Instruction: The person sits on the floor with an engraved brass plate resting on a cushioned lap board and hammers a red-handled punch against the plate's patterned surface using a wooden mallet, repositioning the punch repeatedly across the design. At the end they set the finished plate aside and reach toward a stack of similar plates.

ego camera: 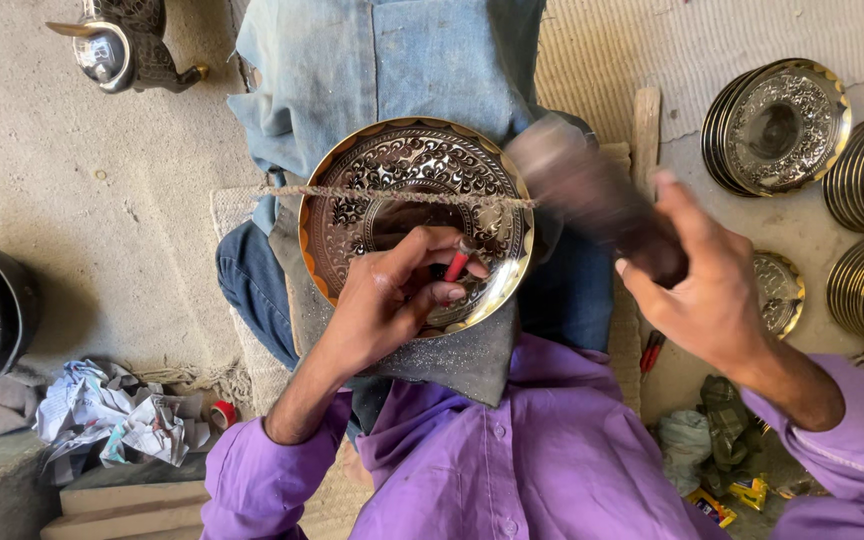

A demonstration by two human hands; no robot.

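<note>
Up close, round engraved brass plate point(417, 215), gold scalloped rim, cord across.

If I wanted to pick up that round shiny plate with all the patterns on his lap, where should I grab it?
Probably by the smooth gold rim of the round engraved metal plate, at its far edge, coming from the top of the picture. That edge is bare. The left hand with the red-handled tool covers the near side, the blurred mallet in the right hand swings at the right, and a twisted cord crosses the middle.
</note>
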